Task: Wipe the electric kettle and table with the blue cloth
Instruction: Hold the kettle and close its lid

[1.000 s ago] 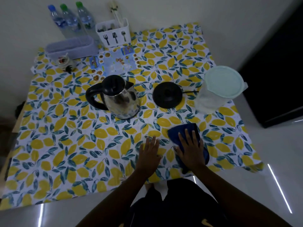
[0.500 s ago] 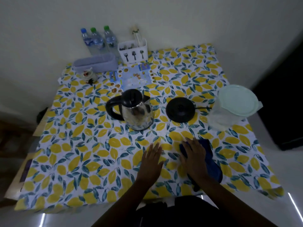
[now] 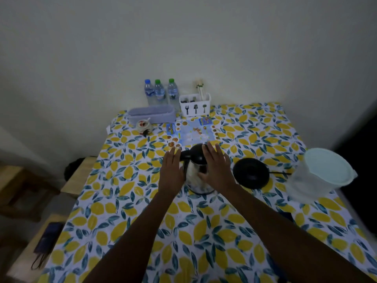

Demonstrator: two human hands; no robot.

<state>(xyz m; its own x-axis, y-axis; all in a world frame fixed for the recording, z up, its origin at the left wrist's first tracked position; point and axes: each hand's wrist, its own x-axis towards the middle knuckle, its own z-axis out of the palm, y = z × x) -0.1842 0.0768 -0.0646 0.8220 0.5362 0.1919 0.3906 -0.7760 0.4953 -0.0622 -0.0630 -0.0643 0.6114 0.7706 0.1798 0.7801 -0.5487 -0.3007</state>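
The steel electric kettle (image 3: 195,174) with a black lid stands mid-table on the lemon-print tablecloth (image 3: 122,201). My left hand (image 3: 171,170) lies over its black handle on the left, fingers straight. My right hand (image 3: 217,168) cups the kettle's right side, thumb on the steel body and fingers by the lid. The blue cloth (image 3: 285,215) lies on the table near the right; only a dark corner shows beside my right forearm. Neither hand holds it.
The black kettle base (image 3: 251,172) with its cord sits right of the kettle, and a lidded plastic pitcher (image 3: 324,172) beyond it. At the back are three water bottles (image 3: 159,92), a cutlery holder (image 3: 194,107), a lilac basket (image 3: 152,116) and a small jar (image 3: 143,127). Wooden furniture (image 3: 79,180) stands left.
My right hand has let go of the blue cloth. Both hands moved forward from the table's near edge to the kettle, and the view tilted up toward the wall.
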